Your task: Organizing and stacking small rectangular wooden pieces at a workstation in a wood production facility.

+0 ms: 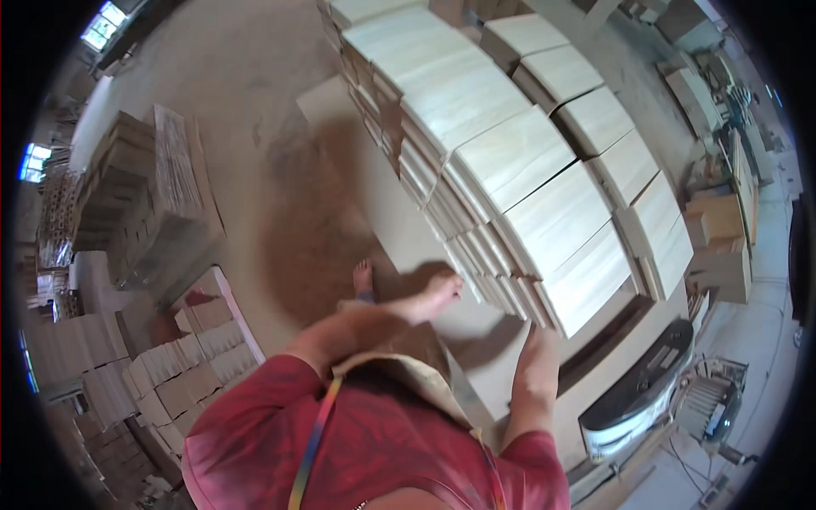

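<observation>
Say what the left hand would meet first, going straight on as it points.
Likely the stack of pale boards, at its lower edges just ahead of the left hand; depth is unclear.

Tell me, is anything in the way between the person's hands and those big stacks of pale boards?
Nothing visible is. The left hand is close beside the stacked side of the pale boards, and the right hand is at their near corner. I can't tell whether either is touching.
</observation>
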Tool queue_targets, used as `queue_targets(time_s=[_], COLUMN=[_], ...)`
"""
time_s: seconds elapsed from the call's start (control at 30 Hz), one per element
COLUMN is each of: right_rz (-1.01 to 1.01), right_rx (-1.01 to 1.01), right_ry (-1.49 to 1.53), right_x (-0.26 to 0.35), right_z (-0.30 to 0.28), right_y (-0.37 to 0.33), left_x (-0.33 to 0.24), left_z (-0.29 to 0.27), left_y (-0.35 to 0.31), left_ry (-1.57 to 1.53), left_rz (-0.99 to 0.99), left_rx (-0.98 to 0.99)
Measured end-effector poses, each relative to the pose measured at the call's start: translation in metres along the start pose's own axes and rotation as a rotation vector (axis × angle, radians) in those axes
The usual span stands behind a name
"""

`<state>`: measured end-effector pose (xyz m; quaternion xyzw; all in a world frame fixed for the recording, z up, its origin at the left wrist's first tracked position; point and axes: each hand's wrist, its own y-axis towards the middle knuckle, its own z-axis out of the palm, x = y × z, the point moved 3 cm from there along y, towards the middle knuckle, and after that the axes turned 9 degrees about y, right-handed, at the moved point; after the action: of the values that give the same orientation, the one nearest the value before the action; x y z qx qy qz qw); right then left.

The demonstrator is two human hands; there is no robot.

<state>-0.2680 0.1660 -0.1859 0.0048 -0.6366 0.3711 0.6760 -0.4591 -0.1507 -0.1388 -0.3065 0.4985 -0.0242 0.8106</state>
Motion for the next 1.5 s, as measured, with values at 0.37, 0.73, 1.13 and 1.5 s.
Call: queue_targets(time_s=[0.37, 0.73, 1.13, 1.5], right_rz=[0.084, 0.027, 0.166, 0.033], right_rx=[0.181, 0.198, -0.003, -0.398], right_ry=[0.072, 0.091, 0.864, 0.59], right_x=[0.001, -0.034, -0.059, -0.016], right_z=[0.043, -0.022, -0.16, -0.162], right_y=[0.017, -0.024, -0.099, -0.181], left_x=[0.034, 0.046, 0.101, 0.094], left_z=[0.063, 0.125, 0.2, 0.17], left_y=[0.076, 0.077, 0.025, 0.016], left_ry=[-0.322, -0.299, -0.327, -0.226], left_rz=[-0.363, -0.393, -0.534, -0.595], left_rx=[-1.019, -1.221, -0.733, -0.318])
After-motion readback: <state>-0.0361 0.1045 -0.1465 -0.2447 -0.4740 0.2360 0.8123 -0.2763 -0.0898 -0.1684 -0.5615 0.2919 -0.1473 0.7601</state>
